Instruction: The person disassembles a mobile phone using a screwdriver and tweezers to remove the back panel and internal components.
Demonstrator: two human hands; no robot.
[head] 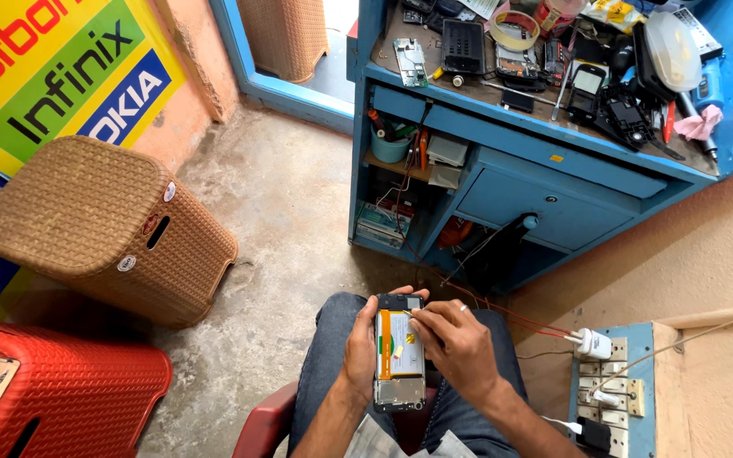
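An opened mobile phone (399,356) with its back cover off lies face down over my lap, showing a white and orange battery and a circuit board. My left hand (360,343) grips the phone along its left edge. My right hand (458,343) rests on the phone's right side, its fingertips pinching something small and thin near the top of the battery. What is pinched is too small to tell. A ring shows on one finger of the right hand.
A blue workbench (545,153) cluttered with phone parts, tape and tools stands ahead. A brown wicker stool (103,229) and a red plastic stool (53,390) sit on the left. A switchboard (608,386) with plugged chargers and red wires is at right.
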